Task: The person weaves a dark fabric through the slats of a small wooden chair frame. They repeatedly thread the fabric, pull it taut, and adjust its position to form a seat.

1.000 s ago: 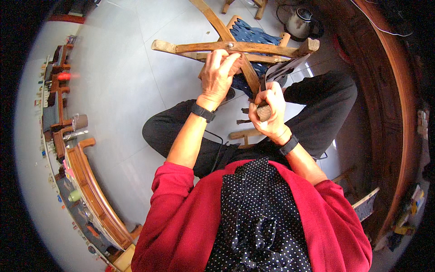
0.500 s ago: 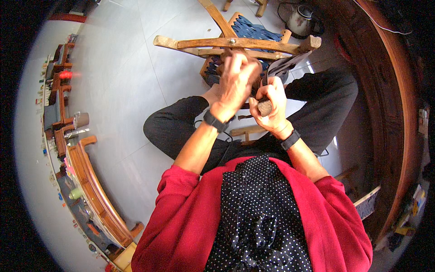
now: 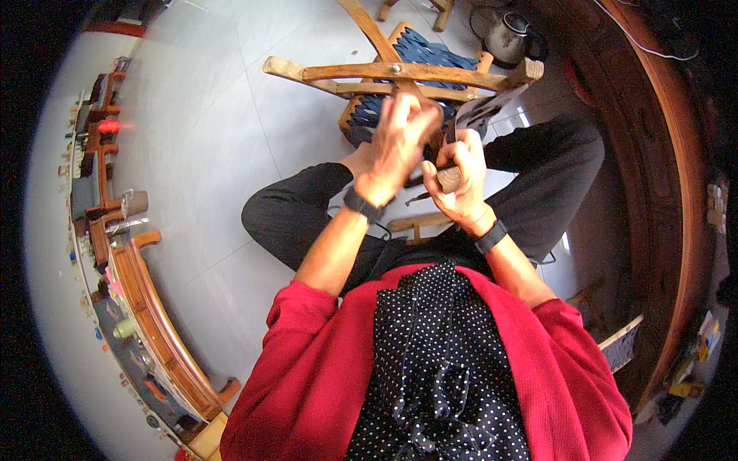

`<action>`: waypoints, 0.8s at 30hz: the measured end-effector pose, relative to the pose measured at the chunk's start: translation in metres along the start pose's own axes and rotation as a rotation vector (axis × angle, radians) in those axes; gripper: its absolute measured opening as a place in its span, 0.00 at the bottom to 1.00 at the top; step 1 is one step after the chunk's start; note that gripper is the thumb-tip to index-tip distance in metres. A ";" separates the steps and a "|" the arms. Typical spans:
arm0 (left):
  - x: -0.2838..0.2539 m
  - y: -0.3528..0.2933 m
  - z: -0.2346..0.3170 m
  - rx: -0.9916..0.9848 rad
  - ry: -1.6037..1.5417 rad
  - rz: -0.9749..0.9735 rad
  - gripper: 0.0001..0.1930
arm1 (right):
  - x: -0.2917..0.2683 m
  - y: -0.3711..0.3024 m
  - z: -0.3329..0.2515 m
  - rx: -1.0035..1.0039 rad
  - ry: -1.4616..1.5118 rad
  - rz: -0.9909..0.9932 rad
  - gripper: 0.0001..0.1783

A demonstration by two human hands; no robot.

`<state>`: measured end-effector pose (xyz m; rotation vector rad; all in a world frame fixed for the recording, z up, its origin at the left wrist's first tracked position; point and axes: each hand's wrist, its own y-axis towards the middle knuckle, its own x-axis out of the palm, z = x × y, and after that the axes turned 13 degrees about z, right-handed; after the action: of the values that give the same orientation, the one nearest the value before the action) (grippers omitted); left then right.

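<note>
Far left wall: Wooden seats [image 3: 101, 169] stand in a row by the wall, with a bright red thing [image 3: 110, 126] near them. Small things are there too, and any writing on them is too tiny to read.
Bench: A long, shiny brown bench [image 3: 169, 330] is closer, with a green thing [image 3: 124, 329] just beyond it.
Left leg: It is bent, in black pants [image 3: 296, 209].
Wooden frame: It is in front of the person, above the knees in the view. Its long bars [image 3: 330, 74] go across, and a slanted bar crosses them at a shiny bolt [image 3: 397, 68].
Left hand: The left hand [image 3: 401, 142] is blurry, with bent fingers, just below the frame's crossing. I cannot tell if it holds anything. A black band [image 3: 360, 204] is around the wrist.
Blue seat: A woven blue seat [image 3: 438, 54] with wooden edges is behind the frame.
Wooden bar: Its cut end [image 3: 449, 180] pokes out of the right fist.
Right hand: The right hand [image 3: 466, 184] is wrapped tight around that bar.
Pale strip: A pale strip [image 3: 483, 110] with dark marks hangs below the frame's right end. I cannot tell if the marks are letters.
Kettle: A pale kettle [image 3: 507, 40] with a black handle is on the floor.
Far right: Tall brown wood furniture [image 3: 661, 154] curves along the side.
</note>
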<state>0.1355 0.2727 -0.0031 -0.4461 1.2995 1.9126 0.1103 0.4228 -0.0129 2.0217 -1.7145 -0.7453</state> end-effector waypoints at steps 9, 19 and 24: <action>0.002 -0.040 0.005 -0.068 -0.174 -0.072 0.09 | -0.004 0.001 0.000 0.026 0.002 -0.041 0.16; 0.010 0.007 -0.024 -0.106 0.021 0.164 0.16 | -0.003 0.006 -0.002 0.026 0.011 -0.035 0.15; -0.004 -0.014 -0.020 -0.179 0.024 0.092 0.21 | -0.005 0.007 -0.002 0.019 -0.010 -0.079 0.15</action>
<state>0.1460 0.2559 -0.0180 -0.5088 1.1873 2.1164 0.1057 0.4266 -0.0061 2.1129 -1.6622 -0.7686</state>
